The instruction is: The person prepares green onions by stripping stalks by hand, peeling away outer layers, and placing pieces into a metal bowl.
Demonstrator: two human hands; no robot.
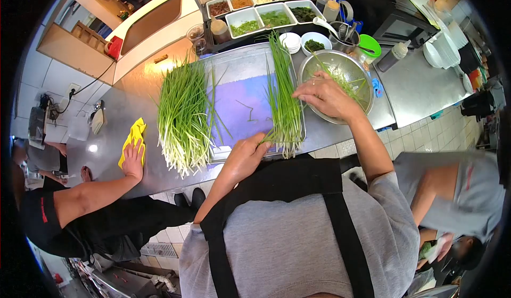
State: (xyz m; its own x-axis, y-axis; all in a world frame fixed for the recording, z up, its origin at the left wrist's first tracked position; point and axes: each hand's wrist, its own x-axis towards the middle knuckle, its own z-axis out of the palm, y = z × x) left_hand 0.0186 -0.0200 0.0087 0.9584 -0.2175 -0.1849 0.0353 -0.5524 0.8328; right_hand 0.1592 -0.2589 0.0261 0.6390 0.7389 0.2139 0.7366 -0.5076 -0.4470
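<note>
Near centre, the narrower green bundle point(283, 93) runs top to bottom, left hand point(244, 156) pinching low, right hand point(331, 96) beside mid-length, grip unclear.

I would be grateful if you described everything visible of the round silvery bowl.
The wide, open bowl, apparently metal, sits upright on the grey metal counter, right of the silvery rectangular tray. Thin green strands lie inside. The person's right hand is over its left side, partly hiding it; whether they touch is unclear.

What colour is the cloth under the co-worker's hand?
The cloth is plain yellow, best seen in the head view.
</note>
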